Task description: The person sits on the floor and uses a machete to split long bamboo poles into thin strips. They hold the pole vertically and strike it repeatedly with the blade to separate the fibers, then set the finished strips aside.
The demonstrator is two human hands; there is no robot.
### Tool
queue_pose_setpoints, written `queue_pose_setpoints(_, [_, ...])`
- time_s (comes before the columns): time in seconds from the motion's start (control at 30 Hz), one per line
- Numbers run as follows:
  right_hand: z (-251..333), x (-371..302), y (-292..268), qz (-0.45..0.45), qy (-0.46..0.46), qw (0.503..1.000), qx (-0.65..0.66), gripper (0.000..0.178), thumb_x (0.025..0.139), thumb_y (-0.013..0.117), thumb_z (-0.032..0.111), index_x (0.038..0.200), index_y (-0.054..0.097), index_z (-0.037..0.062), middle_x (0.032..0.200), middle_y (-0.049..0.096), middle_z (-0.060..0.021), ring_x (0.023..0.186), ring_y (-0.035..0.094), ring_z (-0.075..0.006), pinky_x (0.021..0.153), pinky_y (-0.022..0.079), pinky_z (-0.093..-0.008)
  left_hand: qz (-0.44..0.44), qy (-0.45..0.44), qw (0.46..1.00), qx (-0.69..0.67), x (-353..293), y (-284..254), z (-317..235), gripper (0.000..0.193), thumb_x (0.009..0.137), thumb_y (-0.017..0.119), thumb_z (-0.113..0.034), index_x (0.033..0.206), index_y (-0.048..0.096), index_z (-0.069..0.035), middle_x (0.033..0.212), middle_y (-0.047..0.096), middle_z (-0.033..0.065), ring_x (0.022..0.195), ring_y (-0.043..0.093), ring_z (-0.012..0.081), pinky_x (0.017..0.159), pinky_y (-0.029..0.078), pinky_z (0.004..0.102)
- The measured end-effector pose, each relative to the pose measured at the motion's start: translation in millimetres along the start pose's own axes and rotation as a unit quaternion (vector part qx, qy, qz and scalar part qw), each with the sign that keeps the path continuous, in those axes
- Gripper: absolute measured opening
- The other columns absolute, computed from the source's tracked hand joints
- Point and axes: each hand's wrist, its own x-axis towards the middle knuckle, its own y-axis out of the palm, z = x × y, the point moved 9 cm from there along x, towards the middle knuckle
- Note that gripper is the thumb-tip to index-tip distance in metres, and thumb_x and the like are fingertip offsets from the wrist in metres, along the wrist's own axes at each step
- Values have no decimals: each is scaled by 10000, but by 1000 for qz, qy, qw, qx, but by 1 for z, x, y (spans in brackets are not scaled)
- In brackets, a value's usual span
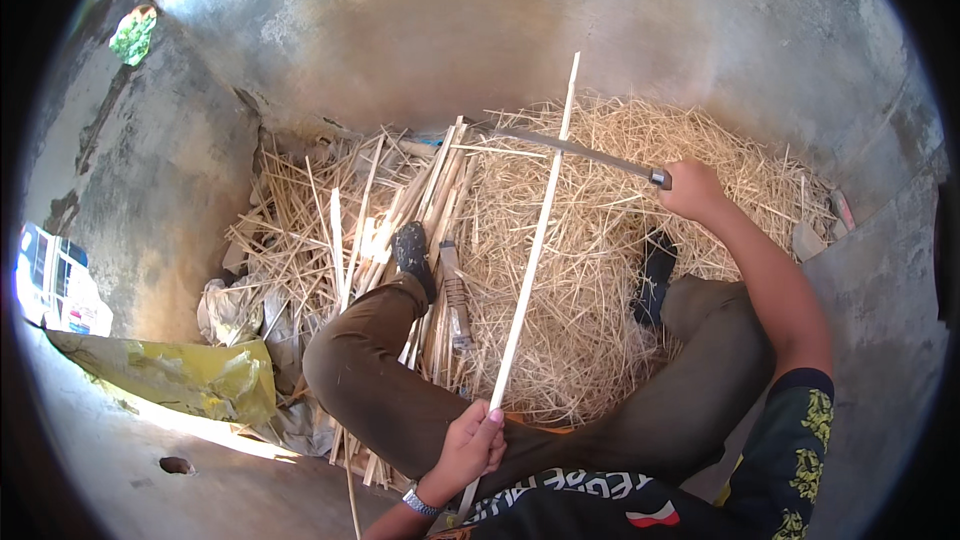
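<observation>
Walls: bare, stained grey-brown concrete (450, 30), pierced at upper left by a ragged hole (133, 35) with green leaves beyond it.
Ground cover: a thick heap of pale, straw-like shavings (590, 320) between the person's legs and the far wall.
Left grip (475, 442): clenched round the lower part of a long pale strip (526, 280), thumb along it; a metal-banded watch (420, 502) sits on that wrist.
Strip's place: slanting up and away from the lap, over the shavings, its far tip against the background of the wall.
Right grip (693, 190): grasping the handle end of a long knife (610, 161), arm stretched forward.
Blade: pointing left and crossing the strip's upper part; whether its edge touches, I cannot tell.
Stick pile: many split sticks (430, 198) lie on the left, some bundled lengthwise, others scattered.
Feet: the left, darkly covered foot (412, 250) rests by the sticks, the right foot (656, 275) on the shavings.
Beside the left foot: a narrow, banded brown object (456, 290).
Far left: a crumpled yellow sheet (200, 380).
Clothing: brown trousers (370, 360), dark sleeve (800, 450) with yellow patterning.
</observation>
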Motion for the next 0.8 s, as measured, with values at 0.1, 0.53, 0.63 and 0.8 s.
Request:
queue_pose_setpoints(0.1, [26, -18, 1, -84, -118, 989, -29, 70, 807, 654, 177, 784, 692, 123, 627, 624, -63, 593, 632, -209, 612, 547, -374, -17, 9, 1000, 18, -1, -3, 1, 240, 1111, 457, -265, 942, 436, -96, 654, 393, -7, 426, 318, 71, 364, 267, 246])
queue_pose_setpoints(0.53, [-22, -34, -34, -161, -8, 987, -27, 98, 871, 669, 227, 892, 722, 147, 664, 649, -23, 573, 610, -175, 578, 524, -345, 37, 43, 998, -1, -11, 17, 23, 230, 1105, 482, -239, 941, 446, -82, 640, 418, -24, 443, 355, 46, 383, 274, 230])
queue_pose_setpoints(0.63, [17, -56, -47, -200, -192, 957, -79, 87, 850, 680, 237, 827, 712, 159, 615, 623, -7, 562, 600, -168, 564, 507, -334, 45, 62, 997, 2, -17, 15, 22, 233, 1106, 480, -233, 939, 453, -72, 634, 420, -24, 447, 361, 42, 387, 290, 227])
queue_pose_setpoints(0.8, [-48, -37, -66, -181, 57, 982, -7, 135, 822, 679, 229, 840, 730, 105, 669, 668, -60, 616, 651, -223, 634, 537, -395, 52, 72, 995, 46, -15, 20, 26, 236, 1109, 467, -248, 943, 429, -85, 629, 400, -17, 436, 332, 61, 392, 269, 238])
